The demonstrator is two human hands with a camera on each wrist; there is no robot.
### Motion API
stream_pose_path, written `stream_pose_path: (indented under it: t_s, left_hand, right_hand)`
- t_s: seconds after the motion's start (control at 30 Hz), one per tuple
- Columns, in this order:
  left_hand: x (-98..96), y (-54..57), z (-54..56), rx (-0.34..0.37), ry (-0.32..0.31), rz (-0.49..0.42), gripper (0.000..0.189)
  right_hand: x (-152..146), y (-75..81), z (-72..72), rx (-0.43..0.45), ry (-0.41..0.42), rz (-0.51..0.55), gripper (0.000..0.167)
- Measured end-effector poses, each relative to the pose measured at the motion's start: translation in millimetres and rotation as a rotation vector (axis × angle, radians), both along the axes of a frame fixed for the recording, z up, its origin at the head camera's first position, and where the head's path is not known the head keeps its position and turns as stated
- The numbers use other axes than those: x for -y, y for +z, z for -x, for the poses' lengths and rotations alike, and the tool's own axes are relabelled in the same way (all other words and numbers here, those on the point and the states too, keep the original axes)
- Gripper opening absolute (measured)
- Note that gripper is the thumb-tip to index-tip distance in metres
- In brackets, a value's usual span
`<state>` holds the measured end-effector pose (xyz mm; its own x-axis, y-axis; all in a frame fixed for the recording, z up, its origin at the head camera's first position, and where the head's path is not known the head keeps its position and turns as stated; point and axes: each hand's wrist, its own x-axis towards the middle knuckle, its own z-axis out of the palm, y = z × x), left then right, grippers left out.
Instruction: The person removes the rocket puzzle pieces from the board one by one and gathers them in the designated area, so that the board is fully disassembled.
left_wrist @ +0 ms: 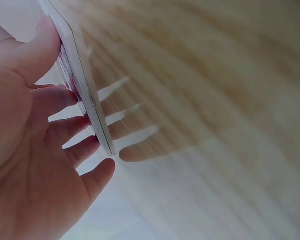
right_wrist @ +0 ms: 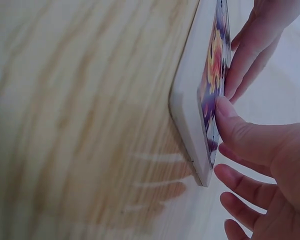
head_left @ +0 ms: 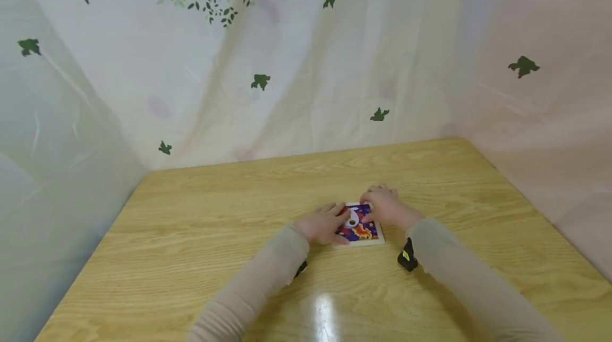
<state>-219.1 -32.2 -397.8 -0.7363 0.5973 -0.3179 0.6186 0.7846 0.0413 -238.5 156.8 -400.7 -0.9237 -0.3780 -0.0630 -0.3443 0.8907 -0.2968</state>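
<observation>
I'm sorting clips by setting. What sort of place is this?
Probably an indoor tabletop workspace, perhaps a curtained-off recording booth: a wood-grain table has pale leaf-printed sheets on three sides, and a glare patch suggests overhead lighting.

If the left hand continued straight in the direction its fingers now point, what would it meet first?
Probably the right hand, just across the picture board that the left hand touches, though exact finger heights are hard to judge.
</observation>
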Motion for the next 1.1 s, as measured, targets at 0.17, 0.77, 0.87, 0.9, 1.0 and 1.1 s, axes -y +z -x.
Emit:
stream_pose_path:
  t_s: [0.17,0.77,0.87,0.9,1.0,1.1]
  left_hand:
    - [-1.7,-1.7,1.0,-0.001,-0.002,0.004,0.073]
    - [-6.3,3.4,6.5,0.004,0.018,-0.002,0.064]
    - [-6.6,2.9,7.4,0.006,0.024,0.007,0.064]
    - [-6.5,3.0,7.4,0.009,0.025,0.007,0.064]
    - [-6.2,3.1,7.3,0.012,0.024,0.005,0.064]
    - [-5.8,3.0,7.6,0.018,0.029,-0.009,0.065]
  right_hand:
    - [3.0,1.5,-0.9,0.01,-0.004,-0.015,0.034]
    - [1.0,-1.7,16.5,0.019,-0.034,-0.009,0.029]
    - [1.1,-1.8,18.3,0.027,-0.031,-0.011,0.031]
    - [0.9,-1.8,18.8,0.031,-0.032,-0.011,0.032]
    - [-0.1,-2.5,20.0,0.042,-0.026,-0.006,0.035]
    - [-0.8,-3.1,21.2,0.052,-0.022,0.0,0.037]
